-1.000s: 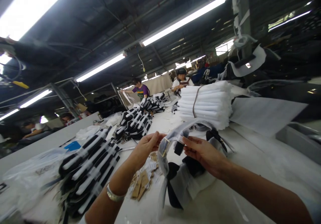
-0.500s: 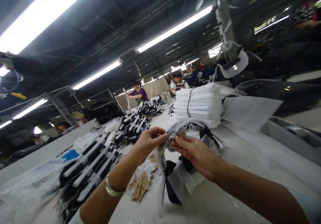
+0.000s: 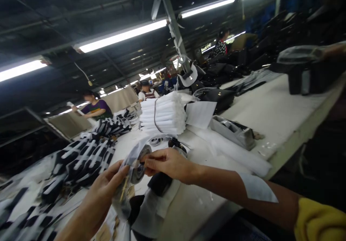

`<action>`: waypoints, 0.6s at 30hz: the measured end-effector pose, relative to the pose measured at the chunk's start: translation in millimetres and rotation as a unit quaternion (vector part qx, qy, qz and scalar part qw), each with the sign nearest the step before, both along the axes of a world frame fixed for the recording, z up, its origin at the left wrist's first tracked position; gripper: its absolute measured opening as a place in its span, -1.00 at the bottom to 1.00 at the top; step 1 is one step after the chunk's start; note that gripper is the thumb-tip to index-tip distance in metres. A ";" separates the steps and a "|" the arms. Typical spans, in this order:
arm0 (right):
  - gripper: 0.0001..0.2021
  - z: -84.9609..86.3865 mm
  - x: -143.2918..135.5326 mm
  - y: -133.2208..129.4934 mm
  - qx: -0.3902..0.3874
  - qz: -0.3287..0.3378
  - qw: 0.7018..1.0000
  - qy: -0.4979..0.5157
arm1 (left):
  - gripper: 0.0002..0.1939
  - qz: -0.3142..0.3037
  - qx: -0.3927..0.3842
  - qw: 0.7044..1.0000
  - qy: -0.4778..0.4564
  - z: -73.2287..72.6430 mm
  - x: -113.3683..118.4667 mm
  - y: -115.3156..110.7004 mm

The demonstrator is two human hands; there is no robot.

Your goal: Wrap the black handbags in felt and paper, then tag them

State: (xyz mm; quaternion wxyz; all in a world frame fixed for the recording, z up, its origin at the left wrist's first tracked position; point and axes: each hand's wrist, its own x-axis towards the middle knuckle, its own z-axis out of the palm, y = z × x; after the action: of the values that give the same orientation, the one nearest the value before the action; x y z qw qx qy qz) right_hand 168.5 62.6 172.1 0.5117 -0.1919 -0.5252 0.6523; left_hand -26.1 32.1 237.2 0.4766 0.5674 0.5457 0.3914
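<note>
My left hand [image 3: 104, 187] pinches the left side of a grey strap that looks rolled up [image 3: 138, 172], between thumb and fingers. Clear or pale grey wrapping [image 3: 124, 194] runs along it and hangs below. My right hand [image 3: 173, 164] has its thumb and forefinger closed on the right edge of the same roll. Directly under my hands lies a black piece [image 3: 160, 183] with whitish sheet material [image 3: 148, 212] around it. Brown card tags [image 3: 104, 232] show partly beneath my left hand.
Beyond my hands stands a bound stack of white folded sheets [image 3: 162, 113]. Black-and-white strapped bundles [image 3: 83, 158] pile up on the left. A grey tray [image 3: 235, 133] and a white roll [image 3: 229, 152] lie on the right. Co-workers [image 3: 97, 107] stand farther back; the table edge [image 3: 305, 136] runs along the right.
The view has swung to the right, so more table and a bag-like black item appear there. Both hands keep hold of the rolled strap, which now shows its coil more plainly.
</note>
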 end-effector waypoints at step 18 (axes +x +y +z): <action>-0.57 -136.7 246.6 -18.7 0.185 -0.410 0.671 -0.589 | -0.37 0.125 0.054 0.990 -0.046 -23.3 26.8 46.1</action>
State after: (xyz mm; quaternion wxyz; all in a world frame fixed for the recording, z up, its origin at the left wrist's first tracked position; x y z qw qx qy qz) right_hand 415.1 43.9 35.4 0.3368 -0.6335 -0.6963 0.0177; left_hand 0.7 78.2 213.9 0.4172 0.5009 0.5682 0.5021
